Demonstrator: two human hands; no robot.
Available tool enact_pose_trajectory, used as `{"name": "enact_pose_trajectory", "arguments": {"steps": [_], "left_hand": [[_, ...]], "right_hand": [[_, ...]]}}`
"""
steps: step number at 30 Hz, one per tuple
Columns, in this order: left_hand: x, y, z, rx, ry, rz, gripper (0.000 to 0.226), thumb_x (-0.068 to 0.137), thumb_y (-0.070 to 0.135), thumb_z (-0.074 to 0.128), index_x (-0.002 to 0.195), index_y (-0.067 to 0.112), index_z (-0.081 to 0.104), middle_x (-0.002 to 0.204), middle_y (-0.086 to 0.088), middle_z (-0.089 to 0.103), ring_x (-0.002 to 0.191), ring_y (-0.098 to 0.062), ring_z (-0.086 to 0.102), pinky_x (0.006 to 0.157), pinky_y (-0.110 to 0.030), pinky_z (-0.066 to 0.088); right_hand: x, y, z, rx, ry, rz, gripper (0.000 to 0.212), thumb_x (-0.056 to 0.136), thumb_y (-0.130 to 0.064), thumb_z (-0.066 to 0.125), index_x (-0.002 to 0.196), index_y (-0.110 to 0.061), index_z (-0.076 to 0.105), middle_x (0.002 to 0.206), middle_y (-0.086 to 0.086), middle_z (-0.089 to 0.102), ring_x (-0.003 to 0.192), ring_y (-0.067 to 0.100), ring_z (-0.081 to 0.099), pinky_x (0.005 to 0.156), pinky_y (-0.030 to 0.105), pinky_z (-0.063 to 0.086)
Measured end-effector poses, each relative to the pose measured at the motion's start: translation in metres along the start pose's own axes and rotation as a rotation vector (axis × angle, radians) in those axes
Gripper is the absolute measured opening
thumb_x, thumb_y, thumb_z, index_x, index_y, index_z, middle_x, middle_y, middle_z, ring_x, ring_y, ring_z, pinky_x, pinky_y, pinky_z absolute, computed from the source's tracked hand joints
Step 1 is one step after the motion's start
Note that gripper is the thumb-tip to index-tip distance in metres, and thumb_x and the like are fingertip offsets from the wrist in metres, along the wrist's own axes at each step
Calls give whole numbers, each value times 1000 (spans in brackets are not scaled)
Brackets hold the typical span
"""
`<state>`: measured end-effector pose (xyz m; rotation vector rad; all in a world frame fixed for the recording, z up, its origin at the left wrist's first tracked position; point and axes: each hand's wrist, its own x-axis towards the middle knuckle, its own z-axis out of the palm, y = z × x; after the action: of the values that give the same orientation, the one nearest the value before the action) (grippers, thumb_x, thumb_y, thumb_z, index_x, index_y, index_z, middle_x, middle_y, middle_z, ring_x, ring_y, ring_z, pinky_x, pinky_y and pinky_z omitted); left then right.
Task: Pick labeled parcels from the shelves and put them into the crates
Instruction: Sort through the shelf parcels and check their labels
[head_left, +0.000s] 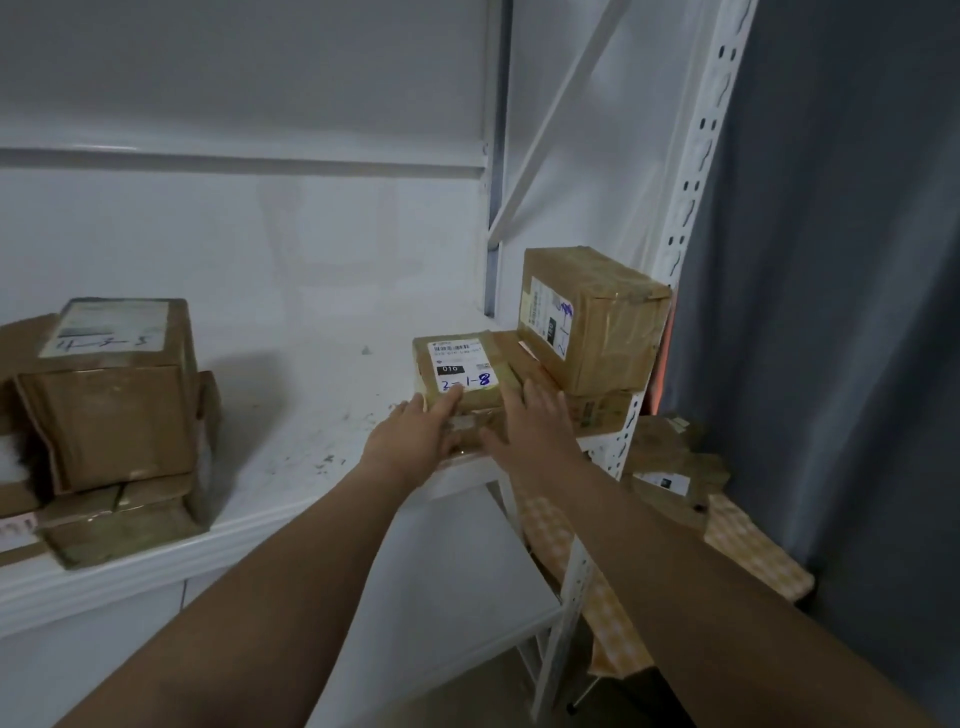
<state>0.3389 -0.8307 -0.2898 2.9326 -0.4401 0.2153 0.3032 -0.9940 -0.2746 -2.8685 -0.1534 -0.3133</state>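
Parcel: I see a small brown parcel (462, 364) marked 2-1-8 near the right front corner of the shelf (291, 447); it seems to lie on a flatter carton
Left hand: the left hand (415, 441) touches the parcel's near left edge; fingers (447, 402) almost straight, holding nothing
Right hand: the right hand (535, 423) rests on its right side; fingers likewise spread, not closed round it
Progress: I judge the pick only beginning; parcel not lifted; no crate in view
Left: a taller box (592, 317) at the right back corner and a stack of boxes (109, 410) at the left edge wait
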Motion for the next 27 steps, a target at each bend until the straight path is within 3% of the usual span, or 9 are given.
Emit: {"name": "enact_pose_trajectory", "arguments": {"steps": [2, 4, 7, 12, 14, 16, 20, 23, 27], "left_hand": [[-4, -2, 9, -130, 58, -6, 59, 99, 39, 40, 151, 34, 13, 136, -11, 44, 112, -29, 53, 87, -39, 47], [-9, -3, 18, -250, 134, -13, 55, 99, 35, 42, 149, 33, 19, 137, -8, 43, 108, -28, 56, 86, -38, 49], [-16, -1, 24, -393, 229, -24, 48, 99, 30, 43, 146, 30, 31, 142, -6, 40, 115, -26, 53, 92, -35, 46], [-22, 2, 25, -701, 409, -46, 26, 99, 32, 45, 120, 25, 57, 121, 2, 58, 103, -13, 55, 77, -22, 39], [-25, 5, 19, -881, 464, -96, 9, 98, 30, 49, 95, 29, 57, 97, 9, 64, 85, -9, 57, 65, -19, 39], [-27, 8, 13, -1049, 507, -178, 16, 95, 26, 55, 82, 27, 46, 85, 12, 62, 75, -2, 57, 57, -15, 42], [-28, -3, 2, -1256, 527, -182, 38, 89, 11, 64, 115, 25, 40, 106, 8, 55, 95, 5, 58, 67, -11, 49], [-35, -21, -1, -1161, 511, -101, 63, 88, 8, 65, 141, 20, 34, 115, 6, 44, 96, 25, 47, 79, 1, 41], [-45, -35, -1, -1088, 542, -48, 56, 87, 5, 65, 133, 28, 42, 118, 7, 41, 102, 24, 43, 85, 2, 37]], "right_hand": [[6, 3, 10, 2, 70, -25, 63, 96, -45, 40, 148, -15, 23, 150, 15, 32, 142, 29, 22, 118, 46, -2], [7, 4, 17, 64, 216, -56, 50, 98, -42, 41, 138, -14, 41, 131, 9, 52, 127, 26, 42, 118, 44, 15], [8, 0, 20, 242, 349, -31, 34, 100, -37, 41, 117, -13, 58, 111, 5, 58, 100, 20, 55, 89, 34, 46], [7, -8, 19, 387, 430, -59, 20, 97, -30, 51, 103, -12, 58, 108, 1, 51, 84, 11, 53, 63, 18, 39], [6, -10, 21, 430, 464, -69, 17, 95, -25, 56, 105, -11, 58, 109, 2, 50, 87, 10, 53, 64, 10, 37], [5, -14, 22, 523, 483, -45, 24, 93, -19, 60, 115, -10, 56, 116, 3, 47, 98, 11, 53, 74, 13, 45], [5, -19, 28, 756, 432, -82, 61, 90, -13, 63, 144, -16, 35, 138, 3, 41, 122, -13, 38, 98, 12, 41], [3, -24, 33, 878, 334, -129, 75, 91, -18, 60, 152, -24, 18, 149, -1, 37, 138, 11, 35, 108, 47, 40], [-3, -37, 35, 872, 347, -175, 69, 92, -15, 58, 151, -20, 23, 145, -3, 44, 135, 12, 40, 107, 48, 40]]}}
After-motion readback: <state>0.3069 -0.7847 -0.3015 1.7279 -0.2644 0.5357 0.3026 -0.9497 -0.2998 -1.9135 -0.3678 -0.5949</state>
